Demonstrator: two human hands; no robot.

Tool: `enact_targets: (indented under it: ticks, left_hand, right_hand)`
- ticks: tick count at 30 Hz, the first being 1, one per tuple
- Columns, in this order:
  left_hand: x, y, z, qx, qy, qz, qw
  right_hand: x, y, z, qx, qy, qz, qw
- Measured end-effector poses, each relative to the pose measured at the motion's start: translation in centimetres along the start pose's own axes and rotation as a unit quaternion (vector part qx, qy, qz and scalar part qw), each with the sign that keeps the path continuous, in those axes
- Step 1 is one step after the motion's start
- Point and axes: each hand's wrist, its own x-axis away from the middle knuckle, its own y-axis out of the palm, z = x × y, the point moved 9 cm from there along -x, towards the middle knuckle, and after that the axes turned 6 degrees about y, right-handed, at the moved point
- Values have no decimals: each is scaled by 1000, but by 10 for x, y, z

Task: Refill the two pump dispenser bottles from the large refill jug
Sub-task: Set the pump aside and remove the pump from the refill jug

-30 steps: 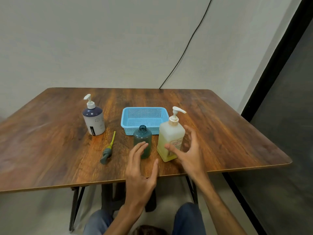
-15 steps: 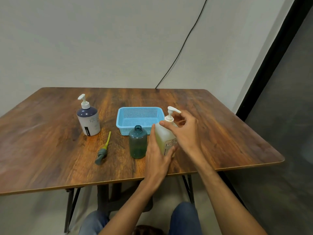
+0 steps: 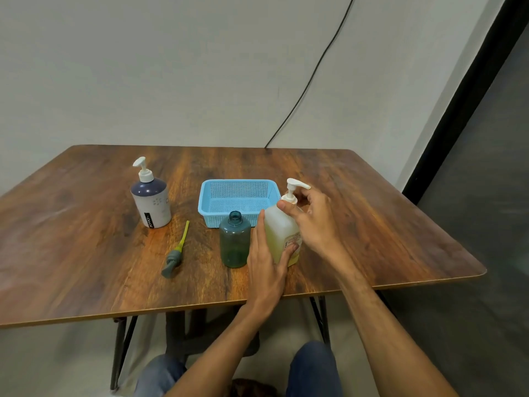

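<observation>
Your left hand [image 3: 267, 262] wraps the yellowish jug [image 3: 282, 234], right hand [image 3: 313, 222] pinching its pump collar, on a wood-grain table [image 3: 86, 253] against a plain grey wall [image 3: 171, 67].

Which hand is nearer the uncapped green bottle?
Left. The left hand holds the yellowish jug's side right beside the green bottle, almost touching it. The right hand grips the jug's pump collar on the jug's far side.
</observation>
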Motion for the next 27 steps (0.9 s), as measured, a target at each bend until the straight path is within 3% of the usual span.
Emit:
enact_targets:
  ticks: [6,15,23,27]
  left_hand:
    - [1,1,-1,2,-2,7,1000]
    - [0,2,-6,1,-7,4,1000]
    - [0,2,-12,12,-10,10,1000]
    - [0,2,-11,4,-7,6,1000]
  right_hand:
    - [-3,0,3,-30,-1,-15,999]
    - [-9,1,16,-110,37,-109,987]
    - [-3,-10,5,-114,-27,21,993]
    - [-12,-12,16,-156,20,-32,987]
